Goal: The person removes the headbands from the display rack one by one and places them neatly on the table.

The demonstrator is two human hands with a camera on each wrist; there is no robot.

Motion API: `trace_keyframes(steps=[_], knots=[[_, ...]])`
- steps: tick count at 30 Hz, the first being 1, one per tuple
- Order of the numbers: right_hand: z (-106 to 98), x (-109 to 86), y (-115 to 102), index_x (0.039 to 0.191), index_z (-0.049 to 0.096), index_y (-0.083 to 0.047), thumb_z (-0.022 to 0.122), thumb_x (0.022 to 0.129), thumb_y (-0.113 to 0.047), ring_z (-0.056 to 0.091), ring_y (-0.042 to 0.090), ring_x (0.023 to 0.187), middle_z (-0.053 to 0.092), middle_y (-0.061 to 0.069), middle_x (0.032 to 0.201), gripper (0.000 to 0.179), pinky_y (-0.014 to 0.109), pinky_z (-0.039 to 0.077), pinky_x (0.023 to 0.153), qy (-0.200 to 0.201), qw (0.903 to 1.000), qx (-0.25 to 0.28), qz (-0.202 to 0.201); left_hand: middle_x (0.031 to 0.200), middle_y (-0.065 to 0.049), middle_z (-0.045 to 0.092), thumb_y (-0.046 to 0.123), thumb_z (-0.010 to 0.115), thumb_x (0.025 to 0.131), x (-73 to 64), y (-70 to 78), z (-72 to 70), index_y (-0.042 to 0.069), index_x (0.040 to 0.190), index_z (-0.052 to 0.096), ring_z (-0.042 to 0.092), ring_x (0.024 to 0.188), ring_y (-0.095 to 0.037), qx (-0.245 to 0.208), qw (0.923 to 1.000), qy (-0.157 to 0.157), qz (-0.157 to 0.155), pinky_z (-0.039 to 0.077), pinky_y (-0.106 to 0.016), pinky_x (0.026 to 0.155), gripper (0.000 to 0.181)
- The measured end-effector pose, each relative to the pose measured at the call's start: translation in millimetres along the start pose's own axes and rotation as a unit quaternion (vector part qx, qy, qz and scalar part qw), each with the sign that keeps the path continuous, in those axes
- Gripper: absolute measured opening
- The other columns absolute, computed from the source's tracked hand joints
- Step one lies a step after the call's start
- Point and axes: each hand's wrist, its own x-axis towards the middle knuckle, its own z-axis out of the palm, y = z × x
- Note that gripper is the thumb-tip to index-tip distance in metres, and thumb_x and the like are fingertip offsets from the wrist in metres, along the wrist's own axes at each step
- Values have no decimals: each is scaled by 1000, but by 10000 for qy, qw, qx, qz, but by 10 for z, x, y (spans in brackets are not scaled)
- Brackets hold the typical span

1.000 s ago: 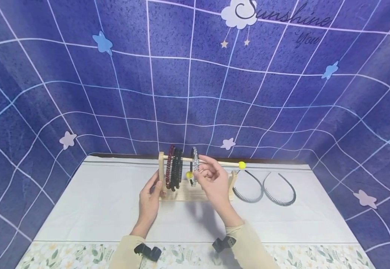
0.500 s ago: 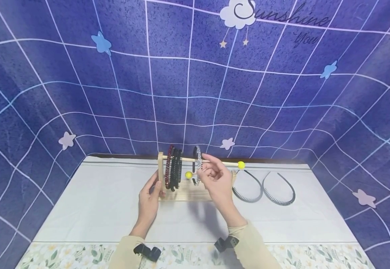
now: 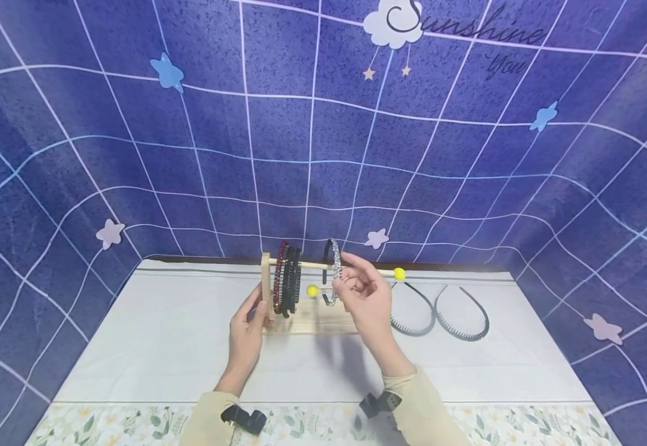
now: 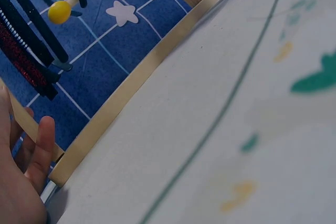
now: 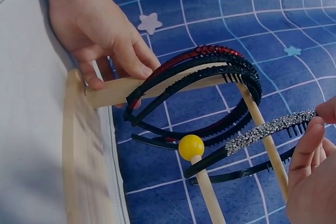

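The right grip (image 5: 314, 171) pinches a glittery silver headband (image 5: 268, 131) while the left grip (image 5: 105, 31) holds the wooden stand (image 5: 86, 150).

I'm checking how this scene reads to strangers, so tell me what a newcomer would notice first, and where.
Probably the vivid blue backdrop, with its pale grid lines and stars, behind the white tabletop. Next, the glittering silver headband, pinched by the right hand at the wooden stand. Then the bright yellow balls: in the head view, one right of that hand, one left of the headband.
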Motion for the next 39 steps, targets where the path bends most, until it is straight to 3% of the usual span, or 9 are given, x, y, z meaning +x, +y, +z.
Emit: trace_keyframes(steps=[11,28,39], knots=[[-52,-14,-55,140,71,5,80,90,6,60,4,69,73,8,97,51,13,47,48,-81,9999,87,-104,156,-12,64,36,55,119,3,9,-1,18,167,50,62,122,-6,77,9999,-68,-12,63,-17,85,52],[-83,-22,-128,140,69,8,75,88,14,60,4,69,75,-3,96,53,13,47,48,34,9998,-10,-208,157,-13,63,36,57,118,-3,10,-6,16,167,51,62,124,-5,-2,10000,-50,-50,65,-18,85,53],[-147,-13,-164,141,67,10,77,89,13,60,3,67,76,2,98,53,13,48,47,45,9994,132,-315,158,-14,63,28,59,118,-3,30,1,13,166,52,64,122,-5,-175,9998,-6,0,65,-19,83,51]])
